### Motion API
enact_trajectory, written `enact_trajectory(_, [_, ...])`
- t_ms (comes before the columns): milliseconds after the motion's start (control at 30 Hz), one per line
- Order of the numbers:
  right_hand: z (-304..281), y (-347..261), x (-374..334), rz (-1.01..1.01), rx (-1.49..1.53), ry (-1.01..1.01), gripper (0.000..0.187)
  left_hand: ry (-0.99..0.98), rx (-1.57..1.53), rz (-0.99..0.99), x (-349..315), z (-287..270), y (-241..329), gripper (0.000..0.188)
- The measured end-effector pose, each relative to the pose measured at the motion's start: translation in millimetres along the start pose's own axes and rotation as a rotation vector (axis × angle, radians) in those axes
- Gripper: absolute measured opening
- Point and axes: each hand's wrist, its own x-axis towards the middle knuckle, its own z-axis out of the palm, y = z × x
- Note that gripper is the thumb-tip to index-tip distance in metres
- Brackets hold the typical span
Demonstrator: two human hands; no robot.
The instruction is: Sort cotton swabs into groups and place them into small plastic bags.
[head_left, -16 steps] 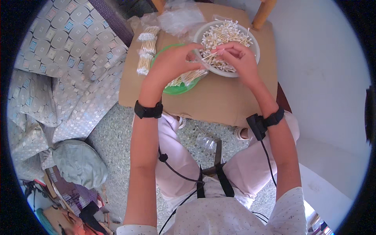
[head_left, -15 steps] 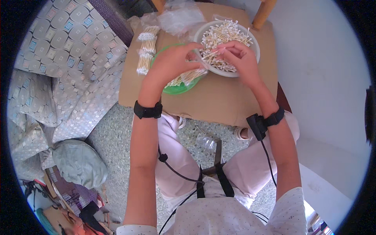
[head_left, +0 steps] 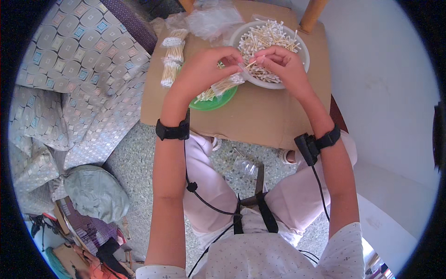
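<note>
My left hand (head_left: pixel 210 67) is closed on the mouth of a clear plastic bag (head_left: pixel 227 84) partly filled with cotton swabs. The bag hangs over a green plate (head_left: pixel 213 103) holding loose swabs. Between the thumb and fingers of my right hand (head_left: pixel 284 67) is a cotton swab (head_left: pixel 251 64), slanted with one end at the bag's mouth. Both hands are close together at the near left side of a white bowl (head_left: pixel 304 53), heaped with cotton swabs (head_left: pixel 265 38). My left hand hides part of the green plate.
Filled bags of swabs (head_left: pixel 172 58) lie in a row left of the plate. Empty clear bags (head_left: pixel 214 21) are piled at the back. Everything rests on a cardboard sheet (head_left: pixel 260 118). A wooden leg (head_left: pixel 312 16) stands behind the bowl, and a white wall (head_left: pixel 381 93) rises at right.
The swab in my right hand now meets the bag's mouth. My left hand has turned slightly and its fingers have drawn together on the bag.
</note>
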Motion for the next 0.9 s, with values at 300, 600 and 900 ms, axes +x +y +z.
enact_trajectory(300, [10.6, -1.8, -4.0, -0.019, -0.043, 0.040, 0.019, 0.032, -0.186, -0.017, 3.0, 1.3, -7.3, 0.016])
enact_trajectory(600, [28.8, -16.9, -14.8, -0.093, -0.066, 0.189, 0.017, 0.148, -0.304, -0.017, 0.9, -4.8, -0.2, 0.012])
enact_trajectory(900, [22.0, -14.4, -16.5, -0.372, -0.343, 0.119, 0.022, 0.350, -0.363, 0.037, 10.0, 11.7, 2.4, 0.013])
